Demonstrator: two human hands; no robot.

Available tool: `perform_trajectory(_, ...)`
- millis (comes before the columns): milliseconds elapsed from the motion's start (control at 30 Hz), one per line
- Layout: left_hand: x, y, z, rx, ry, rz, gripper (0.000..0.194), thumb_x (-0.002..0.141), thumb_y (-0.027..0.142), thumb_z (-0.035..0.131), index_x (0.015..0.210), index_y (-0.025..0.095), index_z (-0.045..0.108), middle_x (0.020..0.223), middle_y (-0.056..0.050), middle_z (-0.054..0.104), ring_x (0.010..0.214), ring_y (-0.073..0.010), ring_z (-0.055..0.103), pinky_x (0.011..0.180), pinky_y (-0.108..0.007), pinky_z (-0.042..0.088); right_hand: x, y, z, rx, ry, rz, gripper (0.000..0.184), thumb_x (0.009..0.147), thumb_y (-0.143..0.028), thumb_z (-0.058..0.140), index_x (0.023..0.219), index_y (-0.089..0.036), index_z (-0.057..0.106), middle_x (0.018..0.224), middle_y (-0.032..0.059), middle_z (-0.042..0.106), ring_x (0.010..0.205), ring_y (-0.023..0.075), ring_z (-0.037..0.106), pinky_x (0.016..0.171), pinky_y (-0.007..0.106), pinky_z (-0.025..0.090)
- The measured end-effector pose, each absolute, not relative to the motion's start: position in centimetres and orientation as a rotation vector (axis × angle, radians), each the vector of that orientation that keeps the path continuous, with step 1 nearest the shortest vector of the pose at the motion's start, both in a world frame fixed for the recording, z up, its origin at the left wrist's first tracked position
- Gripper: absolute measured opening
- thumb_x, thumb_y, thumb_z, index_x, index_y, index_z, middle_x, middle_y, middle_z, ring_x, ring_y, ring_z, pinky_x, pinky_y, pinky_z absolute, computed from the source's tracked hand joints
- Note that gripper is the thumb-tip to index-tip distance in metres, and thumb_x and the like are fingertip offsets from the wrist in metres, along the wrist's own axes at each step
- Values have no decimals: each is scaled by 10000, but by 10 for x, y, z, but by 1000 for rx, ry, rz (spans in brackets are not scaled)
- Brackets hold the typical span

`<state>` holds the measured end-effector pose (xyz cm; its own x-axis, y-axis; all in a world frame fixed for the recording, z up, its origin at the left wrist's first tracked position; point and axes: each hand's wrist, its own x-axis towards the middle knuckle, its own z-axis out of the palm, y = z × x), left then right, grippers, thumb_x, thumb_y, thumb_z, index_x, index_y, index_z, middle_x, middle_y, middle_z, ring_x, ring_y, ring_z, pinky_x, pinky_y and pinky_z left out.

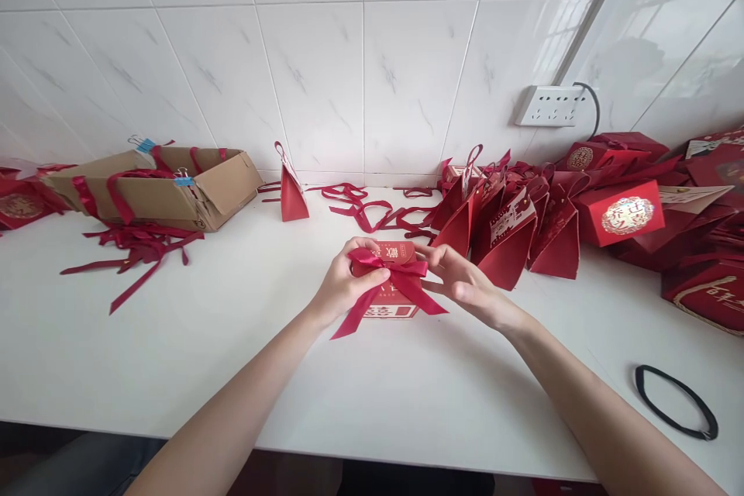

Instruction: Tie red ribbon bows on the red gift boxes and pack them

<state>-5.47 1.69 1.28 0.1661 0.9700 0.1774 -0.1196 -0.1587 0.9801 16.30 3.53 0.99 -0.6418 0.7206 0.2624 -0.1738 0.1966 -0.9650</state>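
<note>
A red gift box [395, 298] with gold and white print stands on the white table in front of me. Across its upper part lies a dark red ribbon bow [407, 270], its two tails spreading down to the left and right. My left hand [347, 279] grips the box's left side, with the thumb pressed on the bow near its knot. At the right side, my right hand [465, 283] has its fingers spread, the fingertips close to the box's upper right edge and the bow's right loop. Whether those fingertips touch it is hard to see.
A cardboard box [151, 198] with ribbons over its rim and binder clips stands at the left. Loose ribbons [366, 209] lie towards the wall. One red triangular box [292, 194] stands alone. Many red boxes [511, 236] crowd the right. A black band [677, 403] lies near the front right.
</note>
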Motion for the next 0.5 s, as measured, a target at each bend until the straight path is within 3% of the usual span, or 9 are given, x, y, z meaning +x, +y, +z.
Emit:
perform_trajectory(67,-56,18,11,1429,905,1295,319,712,281,735,936,204,521,1100,-39,552,900,-189,611,748,-308,515,162,37,3,-477,-1720,1492,734,650,-666,697,1225,-342,376,1480,97,314,1381,280,314,1024,528,403)
perform_trajectory(167,-57,19,9,1586,943,1344,313,720,292,725,952,203,537,1237,-70,506,1060,-242,570,871,-359,490,157,33,-2,-607,-1888,1253,1094,612,-535,799,1421,-405,74,1537,115,154,1431,276,194,1083,555,324)
perform_trajectory(233,-58,19,9,1669,1001,1354,296,724,291,719,950,205,548,1304,-82,477,1160,-272,522,964,-402,442,153,28,-2,-703,-1994,1077,1101,686,-376,783,1445,-405,-13,1534,114,141,1437,266,176,1090,558,316)
perform_trajectory(333,-60,19,7,1744,1061,1396,327,696,306,744,950,215,560,1379,-91,419,1285,-304,416,1046,-442,371,149,27,-4,-775,-2050,865,1031,750,-267,696,1467,-389,-34,1483,121,235,1410,287,246,1012,551,430)
perform_trajectory(500,-58,25,-1,1697,1040,1598,324,718,379,726,955,229,565,1374,-98,387,1339,-283,345,974,-399,452,147,33,-14,-769,-2078,456,1023,757,-205,654,1496,-349,-39,1432,132,294,1350,310,349,990,533,475)
